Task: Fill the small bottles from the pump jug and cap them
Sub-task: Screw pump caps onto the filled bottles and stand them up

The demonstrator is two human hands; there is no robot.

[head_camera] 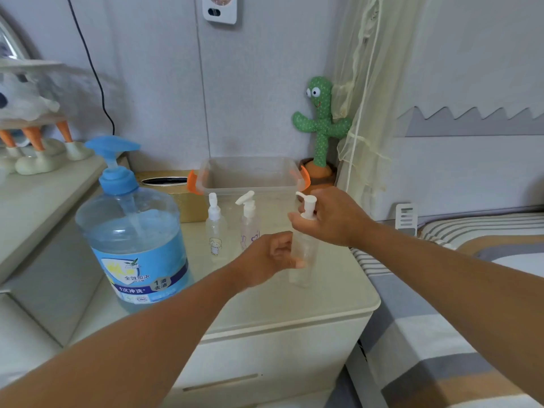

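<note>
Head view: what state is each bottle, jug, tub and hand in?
Pump jug: upright, partly full, blue liquid.
Cartoon bottle: standing, pump on, looks empty.
Middle bottle: the same.
Held bottle: looks empty, left hand grips it.
Pump cap: right hand pinches it.
Tub: lid off.

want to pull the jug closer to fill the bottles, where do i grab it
Grip the jug by its blue collar below the pump head, coming from above and the right. The body looks too wide for one hand, the neck is narrow and upright, and the raised shelf stands close on its left.
</note>
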